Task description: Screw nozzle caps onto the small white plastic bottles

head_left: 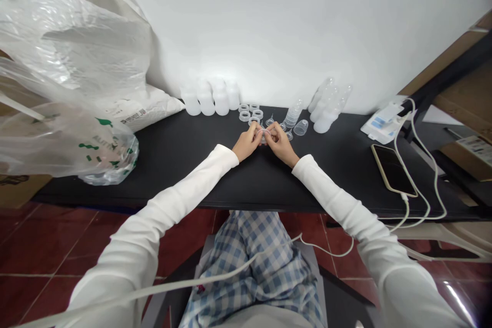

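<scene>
My left hand (248, 142) and my right hand (281, 143) meet over the black table. Both pinch a small clear plastic bottle ring (263, 136) between thumbs and fingers, which partly hide it. Just beyond my left hand lie several more clear rings (245, 116). Past my right hand are clear bottle nipples (270, 120), a stack of clear dome caps (294, 113) and a single loose cap (301, 127). Whether a nipple sits inside the held ring I cannot tell.
White bottles (206, 100) stand by the wall, with capped bottles (330, 105) further right. Plastic bags (103, 138) cover the left side. A phone (392, 169) on a white cable and a blue-and-white packet (384, 122) lie at right. A cable crosses my lap.
</scene>
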Demonstrator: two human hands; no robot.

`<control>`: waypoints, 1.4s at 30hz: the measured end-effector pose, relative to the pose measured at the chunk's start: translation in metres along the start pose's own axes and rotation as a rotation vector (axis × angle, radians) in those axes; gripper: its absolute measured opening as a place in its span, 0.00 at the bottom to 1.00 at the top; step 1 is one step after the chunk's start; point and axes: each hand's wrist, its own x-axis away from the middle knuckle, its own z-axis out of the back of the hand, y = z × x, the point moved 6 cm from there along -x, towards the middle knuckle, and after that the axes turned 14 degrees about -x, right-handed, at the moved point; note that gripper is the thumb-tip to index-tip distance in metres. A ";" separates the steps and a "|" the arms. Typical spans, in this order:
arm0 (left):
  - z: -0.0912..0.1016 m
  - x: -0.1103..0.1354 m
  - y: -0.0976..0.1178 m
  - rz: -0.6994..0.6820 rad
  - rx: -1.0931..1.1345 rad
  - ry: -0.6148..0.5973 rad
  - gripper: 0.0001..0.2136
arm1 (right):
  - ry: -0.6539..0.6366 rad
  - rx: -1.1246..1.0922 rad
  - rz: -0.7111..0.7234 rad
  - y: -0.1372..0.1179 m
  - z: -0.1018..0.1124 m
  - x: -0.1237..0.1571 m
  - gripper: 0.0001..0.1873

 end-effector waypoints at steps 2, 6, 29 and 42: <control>0.001 -0.001 -0.001 0.001 -0.005 0.005 0.13 | -0.010 -0.018 -0.009 0.001 -0.001 -0.001 0.25; 0.003 -0.002 -0.007 0.028 0.009 0.029 0.13 | -0.040 -0.055 -0.023 0.002 -0.004 0.000 0.26; -0.010 -0.001 -0.015 0.038 0.151 0.008 0.12 | -0.024 0.010 0.007 0.006 0.001 0.001 0.22; -0.005 0.000 -0.005 -0.014 -0.044 0.058 0.11 | 0.017 0.202 0.035 0.000 0.000 0.004 0.19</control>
